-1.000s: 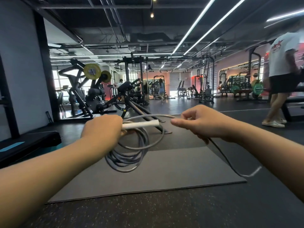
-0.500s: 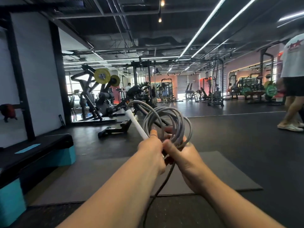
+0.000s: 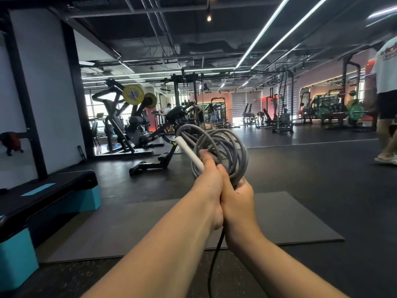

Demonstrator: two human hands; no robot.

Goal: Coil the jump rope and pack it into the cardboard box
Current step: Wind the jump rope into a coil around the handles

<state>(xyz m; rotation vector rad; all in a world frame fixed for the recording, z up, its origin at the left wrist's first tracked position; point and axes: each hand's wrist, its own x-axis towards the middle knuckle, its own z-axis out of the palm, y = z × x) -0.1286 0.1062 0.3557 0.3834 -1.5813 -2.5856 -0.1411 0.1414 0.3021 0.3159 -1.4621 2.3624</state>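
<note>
Head view: the grey jump rope stands coiled in upright loops above both hands. The left hand is closed around its white handle; the right hand clasps the coil's base, touching the left. A loose strand hangs over the grey mat.

Rope coil above hands.
</note>
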